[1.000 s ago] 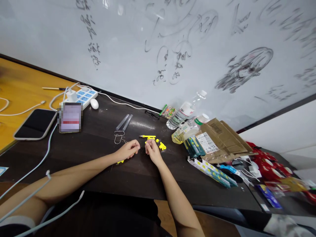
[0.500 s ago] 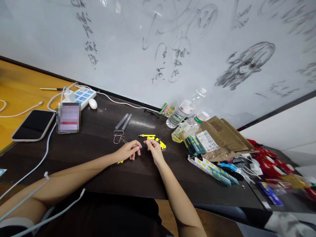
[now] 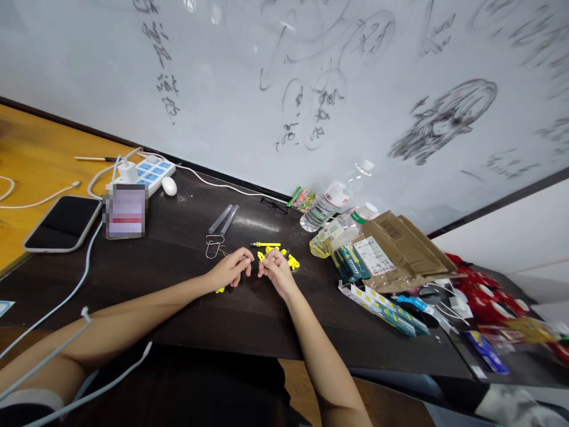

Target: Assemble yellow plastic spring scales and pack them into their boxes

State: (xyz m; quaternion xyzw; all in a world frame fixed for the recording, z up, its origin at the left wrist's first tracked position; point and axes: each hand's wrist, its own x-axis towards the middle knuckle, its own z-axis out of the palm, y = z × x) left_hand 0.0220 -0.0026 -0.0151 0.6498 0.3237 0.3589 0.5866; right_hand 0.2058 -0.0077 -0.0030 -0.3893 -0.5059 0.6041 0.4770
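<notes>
My right hand (image 3: 276, 271) is closed, with a small yellow plastic piece (image 3: 261, 256) pinched at its fingertips. Facing it across a small gap, my left hand (image 3: 235, 268) has its fingers curled together; whether anything tiny sits in them is hidden. Just past the right hand lie more yellow plastic pieces (image 3: 293, 262) on the dark table. A thin yellow stick with a dark tip (image 3: 268, 244) rests beyond both hands. Below the left wrist another bit of yellow plastic (image 3: 220, 290) shows, partly covered. Bent metal wire (image 3: 214, 244) lies to the left.
Two clear tubes (image 3: 229, 220) and folded glasses (image 3: 274, 205) lie farther back. Bottles (image 3: 322, 207), flattened cardboard (image 3: 400, 243) and an open green box (image 3: 382, 308) stand to the right. Leftward are a power strip (image 3: 153, 172), a phone (image 3: 62, 224) and cables.
My right hand has turned slightly, and the yellow piece at its fingertips now shows clearly. The left hand has barely moved.
</notes>
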